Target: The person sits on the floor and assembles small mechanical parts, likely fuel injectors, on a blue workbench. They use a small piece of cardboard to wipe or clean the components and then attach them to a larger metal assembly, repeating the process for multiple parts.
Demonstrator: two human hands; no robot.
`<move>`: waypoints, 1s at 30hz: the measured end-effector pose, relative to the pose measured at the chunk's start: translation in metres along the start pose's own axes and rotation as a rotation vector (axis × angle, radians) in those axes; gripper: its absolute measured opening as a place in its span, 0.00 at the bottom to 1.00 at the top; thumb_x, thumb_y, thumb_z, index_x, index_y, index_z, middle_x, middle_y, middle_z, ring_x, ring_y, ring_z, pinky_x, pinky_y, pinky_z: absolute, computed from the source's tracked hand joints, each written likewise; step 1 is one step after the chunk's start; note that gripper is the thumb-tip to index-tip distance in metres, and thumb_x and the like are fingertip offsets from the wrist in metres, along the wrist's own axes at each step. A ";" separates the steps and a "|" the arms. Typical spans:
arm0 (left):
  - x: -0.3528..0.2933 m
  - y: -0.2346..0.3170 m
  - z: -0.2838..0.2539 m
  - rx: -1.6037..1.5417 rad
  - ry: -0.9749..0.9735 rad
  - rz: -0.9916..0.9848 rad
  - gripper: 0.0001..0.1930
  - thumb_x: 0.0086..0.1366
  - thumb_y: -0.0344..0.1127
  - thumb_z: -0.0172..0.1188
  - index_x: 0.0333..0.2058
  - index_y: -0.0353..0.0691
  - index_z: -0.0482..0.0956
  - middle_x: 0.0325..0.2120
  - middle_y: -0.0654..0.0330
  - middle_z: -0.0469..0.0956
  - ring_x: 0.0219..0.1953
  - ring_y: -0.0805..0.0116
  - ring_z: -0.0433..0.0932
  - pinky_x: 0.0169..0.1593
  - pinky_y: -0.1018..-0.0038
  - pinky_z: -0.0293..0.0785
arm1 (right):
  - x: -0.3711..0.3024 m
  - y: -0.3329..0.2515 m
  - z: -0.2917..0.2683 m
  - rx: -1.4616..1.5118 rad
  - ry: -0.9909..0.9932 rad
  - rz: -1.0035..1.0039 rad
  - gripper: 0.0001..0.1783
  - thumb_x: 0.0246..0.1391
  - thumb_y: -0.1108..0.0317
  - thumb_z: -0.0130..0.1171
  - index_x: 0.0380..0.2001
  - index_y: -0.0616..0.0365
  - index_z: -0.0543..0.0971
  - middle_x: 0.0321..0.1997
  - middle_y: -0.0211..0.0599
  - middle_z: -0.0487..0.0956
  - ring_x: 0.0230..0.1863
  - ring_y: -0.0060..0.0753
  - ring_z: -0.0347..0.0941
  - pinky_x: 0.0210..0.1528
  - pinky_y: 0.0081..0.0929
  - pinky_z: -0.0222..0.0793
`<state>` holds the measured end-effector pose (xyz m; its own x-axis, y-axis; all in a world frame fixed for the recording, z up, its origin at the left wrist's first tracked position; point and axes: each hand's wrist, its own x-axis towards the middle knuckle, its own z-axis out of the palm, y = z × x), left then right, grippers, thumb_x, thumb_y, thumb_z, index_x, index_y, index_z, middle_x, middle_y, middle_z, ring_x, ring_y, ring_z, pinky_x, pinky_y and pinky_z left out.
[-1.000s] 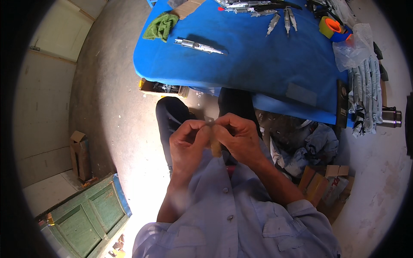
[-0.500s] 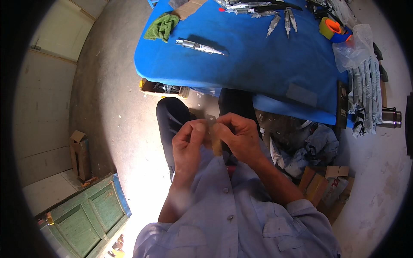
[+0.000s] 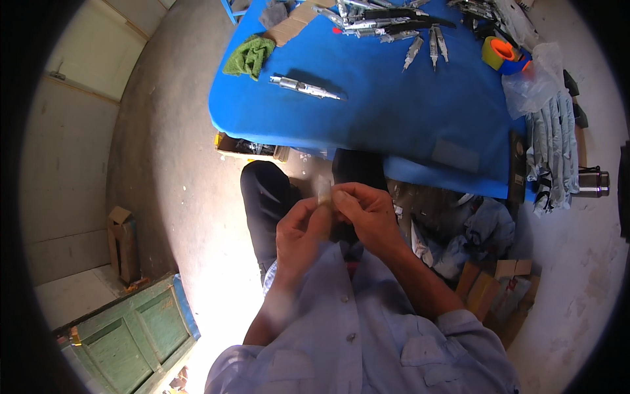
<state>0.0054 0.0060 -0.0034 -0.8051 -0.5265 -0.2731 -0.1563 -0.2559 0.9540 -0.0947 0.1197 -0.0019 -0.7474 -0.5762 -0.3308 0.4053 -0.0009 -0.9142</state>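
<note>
While one slim silver tool (image 3: 305, 87) lies by itself near the front of the blue tabletop (image 3: 394, 118), a heap of similar silver tools (image 3: 374, 25) crowds the far side, three of them pointing out toward the person. A crumpled green cloth (image 3: 249, 57) sits at the left edge, just beside a flat piece of cardboard (image 3: 292, 23); at the right are coloured tape rolls (image 3: 502, 54) and a clear plastic bag (image 3: 538, 82). Over the lap, short of the tabletop's near edge, the left hand (image 3: 303, 230) pinches a small pale strip (image 3: 323, 188) upright between thumb and fingers, which cover its lower part. The right hand (image 3: 369, 213) comes in from the other side, thumb and forefinger drawn together right beside the strip; whether they grip it, I cannot tell. Below the tabletop, an open box (image 3: 279, 153) contains dark and silvery pieces. Cardboard boxes (image 3: 485, 289) stand at lower right, a pale wrapper among them.
</note>
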 end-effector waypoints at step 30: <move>0.173 0.082 -0.092 0.783 0.252 0.605 0.15 0.62 0.30 0.68 0.47 0.33 0.80 0.33 0.48 0.84 0.32 0.60 0.85 0.39 0.68 0.79 | 0.126 -0.076 -0.023 -1.061 0.222 -0.875 0.16 0.49 0.65 0.69 0.43 0.52 0.83 0.43 0.39 0.81 0.44 0.46 0.78 0.44 0.39 0.75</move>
<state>-0.0946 -0.1805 0.0158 -0.7435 -0.5698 0.3501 -0.1662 0.6645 0.7286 -0.2320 0.0661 0.0199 -0.6553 -0.5702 0.4954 -0.7453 0.3815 -0.5469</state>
